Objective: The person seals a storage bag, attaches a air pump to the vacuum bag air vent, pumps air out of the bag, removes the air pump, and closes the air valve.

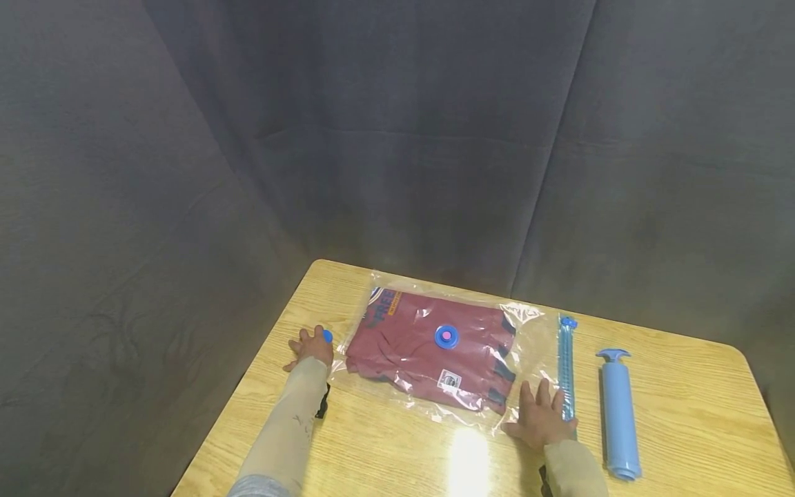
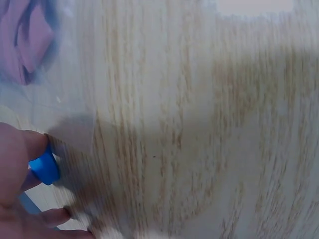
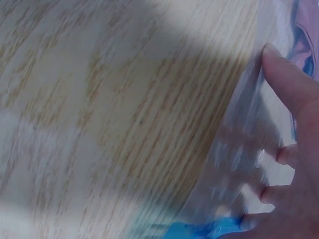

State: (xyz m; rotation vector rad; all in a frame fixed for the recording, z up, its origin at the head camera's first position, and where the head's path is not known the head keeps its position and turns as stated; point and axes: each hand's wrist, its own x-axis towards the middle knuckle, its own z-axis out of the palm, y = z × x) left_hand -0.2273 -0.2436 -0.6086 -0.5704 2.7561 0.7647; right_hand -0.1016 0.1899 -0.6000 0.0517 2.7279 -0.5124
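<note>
A clear vacuum storage bag (image 1: 537, 348) lies flat on the table, holding a folded maroon garment (image 1: 406, 355) with printed lettering. Near the bag's middle is a round blue valve (image 1: 446, 337) with a pink centre. Just off the bag's left end, my left hand (image 1: 312, 348) pinches a small blue round cap (image 2: 47, 168) between thumb and finger, close above the table. My right hand (image 1: 540, 416) rests with spread fingers on the bag's near right corner. Its fingers reach the teal zip strip (image 1: 566, 366), whose blue slider (image 1: 568, 322) sits at the far end.
To the right of the bag, a light-blue hand pump (image 1: 620, 422) lies on the wooden table (image 1: 695, 407), its handle pointing away. Grey cloth (image 1: 404, 172) hangs behind the table and along its left side.
</note>
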